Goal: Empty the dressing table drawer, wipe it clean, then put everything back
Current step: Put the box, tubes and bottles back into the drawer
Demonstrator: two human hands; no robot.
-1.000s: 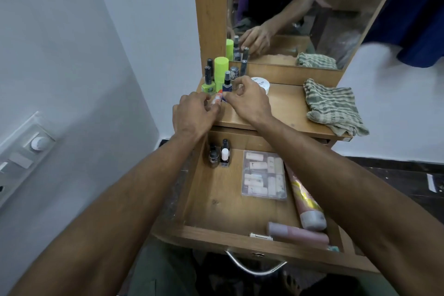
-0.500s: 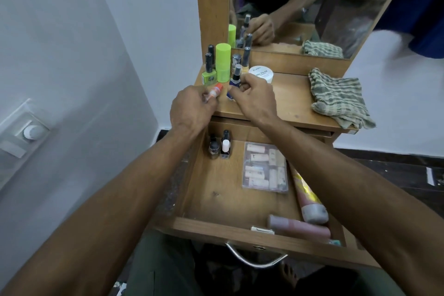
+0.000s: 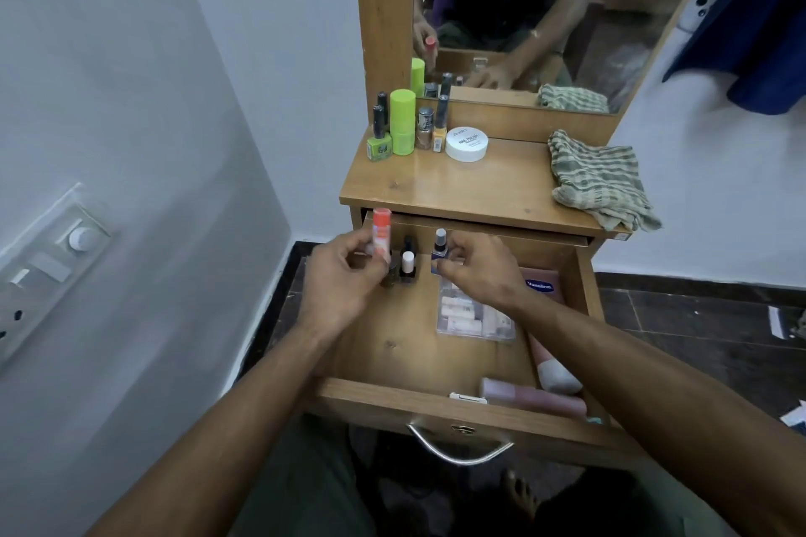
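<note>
The wooden drawer (image 3: 392,399) is pulled open below the dressing table top (image 3: 493,192). My left hand (image 3: 344,279) holds an orange-capped stick (image 3: 380,231) upright over the drawer's back left corner. My right hand (image 3: 473,270) pinches a small dark blue nail polish bottle (image 3: 439,251) with a grey cap above the drawer's back. Two small bottles (image 3: 405,268) stand in the back left of the drawer. A clear box of small items (image 3: 471,318), a Vaseline tube (image 3: 541,288) and a pink tube (image 3: 532,399) lie in the drawer.
On the table top stand several nail polish bottles (image 3: 378,142), a green cylinder (image 3: 402,122) and a white round jar (image 3: 466,143). A striped cloth (image 3: 602,181) lies at its right. A mirror (image 3: 545,13) rises behind. A white wall with a switch panel (image 3: 43,257) is on the left.
Both hands have come down from the table top to over the open drawer, the left carrying the orange-capped stick and the right the blue nail polish bottle.
</note>
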